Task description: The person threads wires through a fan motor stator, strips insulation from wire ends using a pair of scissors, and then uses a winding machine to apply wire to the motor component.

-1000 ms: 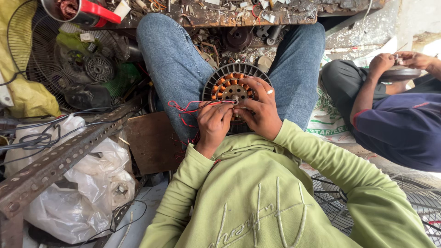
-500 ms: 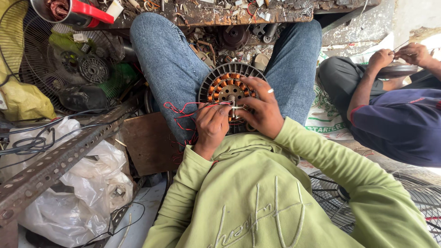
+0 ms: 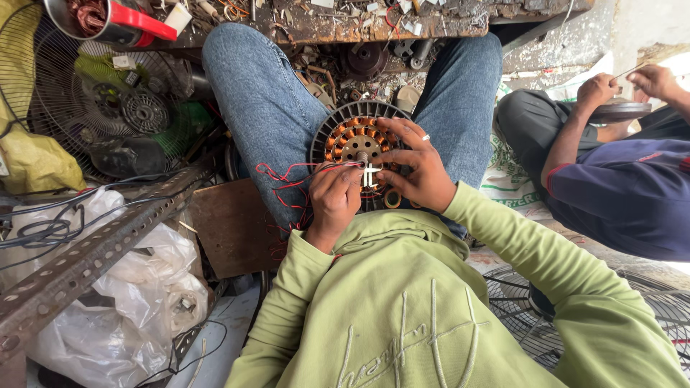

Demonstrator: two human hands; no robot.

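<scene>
- Head view shows a round fan motor [image 3: 357, 140] resting in the person's lap between two denim-clad knees; copper coils ring its centre, dark metal fins ring its edge.
- Left hand [image 3: 335, 197], just below the motor, has its fingers pinched on thin red wires [image 3: 287, 176] that trail off to the left of the motor.
- Right hand [image 3: 413, 169] lies over the motor's right side, fingers grasping a small white piece [image 3: 371, 172] at the hub.
- By its looks, the motor is heavy and rigid; the finned rim is the safe place to grip it. The coils and the thin wires seem delicate and easily nicked, so they are best handled lightly.
- Up and left of the motor, a metal cup with a red handle [image 3: 108, 20] holds a tangle of reddish wire.
- Left of and below the motor, white plastic bags [image 3: 115, 316] lie crumpled; their contents cannot be made out.
- Right of the motor, another person's hands [image 3: 625, 86] work at a round metal part [image 3: 618, 110].
</scene>
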